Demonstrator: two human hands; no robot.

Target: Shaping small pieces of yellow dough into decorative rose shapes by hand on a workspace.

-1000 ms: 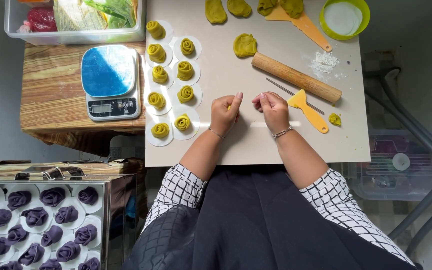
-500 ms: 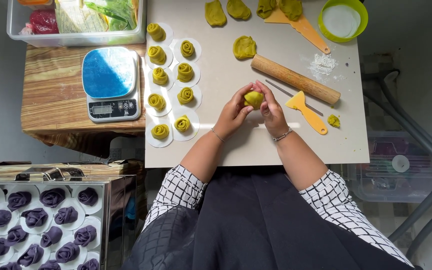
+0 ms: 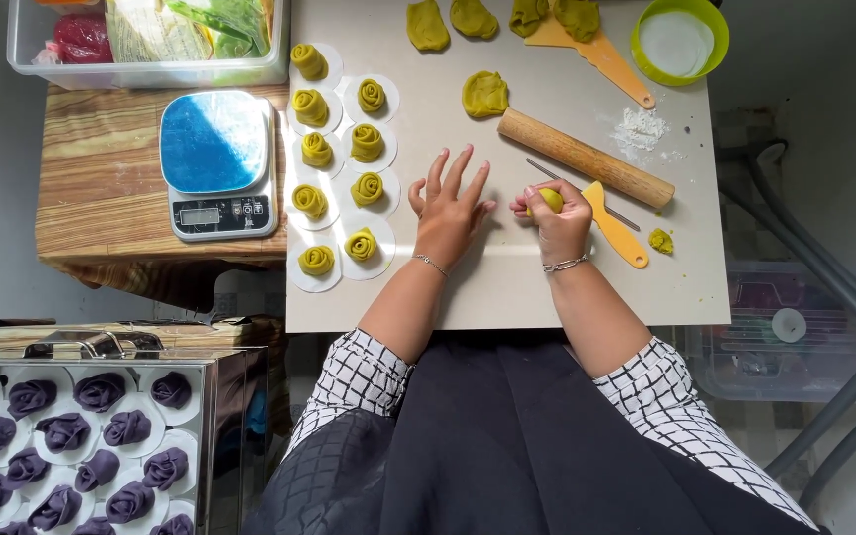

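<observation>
My right hand (image 3: 557,216) is closed around a small yellow-green dough piece (image 3: 549,199) just above the pale work board (image 3: 507,287). My left hand (image 3: 448,203) lies flat on the board beside it, fingers spread, holding nothing. Left of that hand, several yellow-green rose-shaped dough buns (image 3: 361,245) sit on round white papers. A wooden rolling pin (image 3: 587,159) lies diagonally just beyond my right hand, with a yellow scraper (image 3: 616,230) and a thin metal stick (image 3: 547,172) close by.
Flattened dough pieces (image 3: 485,94) lie at the board's far edge, with another scraper (image 3: 596,50), a green bowl (image 3: 681,40) and spilled flour (image 3: 639,127). A blue-topped scale (image 3: 218,163) sits on a wooden table, a clear tub (image 3: 151,40) behind it. Purple rose buns (image 3: 61,433) fill a tray at lower left.
Both hands held the dough together half a second ago. My left hand has now let go and spread flat on the board, while my right hand keeps the dough and has moved right.
</observation>
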